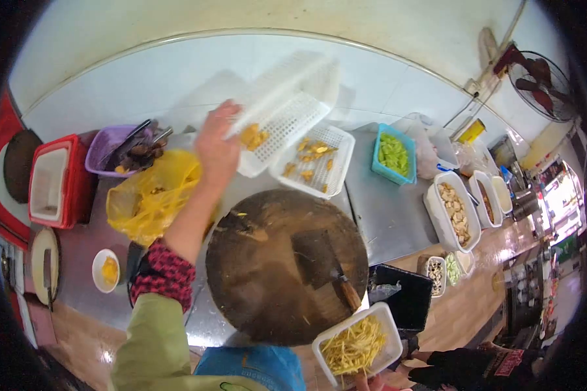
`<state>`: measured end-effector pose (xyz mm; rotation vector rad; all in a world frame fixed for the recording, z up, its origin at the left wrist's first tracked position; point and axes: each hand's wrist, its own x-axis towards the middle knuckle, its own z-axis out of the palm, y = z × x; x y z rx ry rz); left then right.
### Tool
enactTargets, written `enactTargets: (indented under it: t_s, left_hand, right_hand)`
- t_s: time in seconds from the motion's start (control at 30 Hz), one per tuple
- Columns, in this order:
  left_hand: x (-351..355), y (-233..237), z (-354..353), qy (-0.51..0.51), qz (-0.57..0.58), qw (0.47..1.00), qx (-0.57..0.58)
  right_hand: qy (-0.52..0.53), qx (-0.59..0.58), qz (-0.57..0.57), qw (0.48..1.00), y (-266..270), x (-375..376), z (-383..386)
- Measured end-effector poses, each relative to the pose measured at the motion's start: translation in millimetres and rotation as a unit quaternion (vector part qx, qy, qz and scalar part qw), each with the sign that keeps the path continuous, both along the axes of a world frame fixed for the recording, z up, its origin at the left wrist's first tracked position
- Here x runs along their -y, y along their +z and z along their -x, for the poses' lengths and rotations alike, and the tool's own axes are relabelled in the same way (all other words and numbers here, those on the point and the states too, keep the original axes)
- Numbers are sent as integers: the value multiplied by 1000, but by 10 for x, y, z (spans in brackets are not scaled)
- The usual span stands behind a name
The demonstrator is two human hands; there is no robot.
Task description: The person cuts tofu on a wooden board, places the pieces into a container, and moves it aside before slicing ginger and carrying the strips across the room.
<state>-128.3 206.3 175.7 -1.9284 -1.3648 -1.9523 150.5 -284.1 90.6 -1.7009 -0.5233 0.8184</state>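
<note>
My left hand (218,146) reaches up past a yellow plastic bag (153,195) and is closed on the edge of a white perforated basket (290,120). The basket is tilted, blurred, with a few yellow-brown pieces inside. Below and right of it, a second white basket (316,159) lies flat with similar pieces. At the bottom edge, my right hand (364,383) shows only in part, its fingers at the rim of a white tray (391,326) of yellow strips. Between the hands is a round wooden chopping block (267,274), bearing a cleaver (326,260).
Left are a purple basket (98,153), a red container (78,189) and a white bowl (105,280). To the right are a blue basket of green slices (392,155), several white food tubs (456,215) and a black bin (414,296). A person in dark clothes (476,368) is at lower right.
</note>
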Motion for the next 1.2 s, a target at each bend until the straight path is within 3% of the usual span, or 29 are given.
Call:
enactTargets:
  t_s: [0.1,0.2,0.37,0.47,0.57,0.63,0.67,0.7,0.73,0.8,0.87,0.93,1.03,1.13,1.2]
  left_hand:
    - [-481,-214,-568,-16,-119,974,-192]
    - [-687,-345,-903,-52,-152,951,-264]
    - [-692,-379,-1082,-91,-139,947,-275]
    - [-558,-229,-949,-84,-151,939,-297]
    - [-206,-20,-610,-14,-163,961,-223]
    - [244,152,-268,38,-73,997,-1]
    - [501,136,-17,77,-67,995,-12]
    - [807,100,207,87,37,991,97]
    - [1124,57,399,93,130,965,210]
    - [1701,-396,904,97,150,914,365]
    - [2457,-785,1372,166,249,843,446]
    - [3223,-1010,1583,176,291,789,512]
    - [4085,-1440,1742,238,350,774,470]
    - [4468,-2052,1983,207,324,756,529]
    - [4604,-2184,2225,146,475,715,492]
  right_hand:
    - [-36,-14,-13,999,-20,265,35]
    - [-53,27,2,998,-159,513,58]
    - [-142,130,89,977,-200,719,240]
    - [-132,125,81,980,-178,695,166]
    - [-82,97,46,991,-147,587,19]
    - [-24,70,22,997,-111,450,-116]
    - [10,58,8,998,-86,381,-198]
    - [45,45,-1,998,-71,305,-264]
    - [75,37,-8,996,-57,231,-325]
    - [126,27,-8,992,-70,97,-441]
    - [170,43,6,985,-118,-40,-570]
    - [211,59,20,976,-174,-166,-640]
    - [259,83,35,962,-230,-278,-677]
    - [285,102,40,952,-319,-284,-686]
    - [277,119,39,953,-447,-204,-640]
